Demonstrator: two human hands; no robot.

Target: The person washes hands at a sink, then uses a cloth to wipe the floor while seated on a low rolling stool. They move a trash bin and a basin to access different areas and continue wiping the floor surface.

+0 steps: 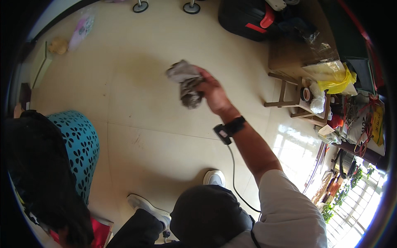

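My right hand is stretched out over the tiled floor. Its fingers grip a crumpled grey-brown cloth, bunched into two lumps; its exact kind is unclear. A black strap with a small cabled device sits on my right wrist. At the far left a black garment hangs in front of a turquoise plastic basket with flower-shaped holes. What may be a bit of my left hand shows at the garment's upper end. The dark cloth hides the rest, so its grip cannot be made out.
On the right stand a wooden stool with a tape roll and a large cardboard box. A black case lies at the top. A plush toy is at upper left. My shoes rest on the floor below.
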